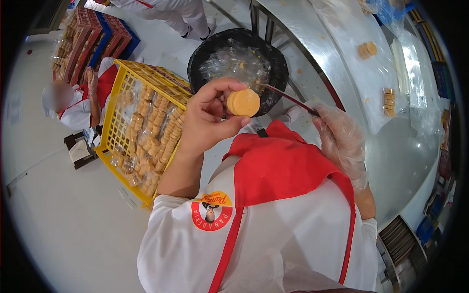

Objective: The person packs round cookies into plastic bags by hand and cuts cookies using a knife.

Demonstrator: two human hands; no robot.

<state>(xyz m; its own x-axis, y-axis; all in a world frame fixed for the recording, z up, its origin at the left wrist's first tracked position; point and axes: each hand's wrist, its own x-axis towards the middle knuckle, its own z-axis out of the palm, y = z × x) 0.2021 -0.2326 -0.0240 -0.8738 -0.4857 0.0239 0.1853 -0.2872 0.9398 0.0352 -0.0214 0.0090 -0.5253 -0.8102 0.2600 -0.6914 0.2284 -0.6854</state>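
Between the thumb and fingers of my bare left hand point(212, 110) is a short stack of round, pale-orange cookies point(245, 102), its flat face turned towards me. My right hand point(340, 139) wears a clear plastic glove and is closed around the dark handle of a thin, long-bladed tool point(289, 97). The tool's tip points left, above and to the right of the cookies, apart from them. Behind the cookies stands a bin with a black liner point(278, 63), with crumpled clear plastic wrappers point(234, 61) inside.
At left, a yellow crate point(108, 146) holds several bagged rows of cookies. A steel table point(386, 171) curves along the right, carrying plastic film and small cookie stacks point(389, 101). A co-worker in a red apron point(106, 83) is beyond the crate; another person's legs point(188, 19) show behind the bin.
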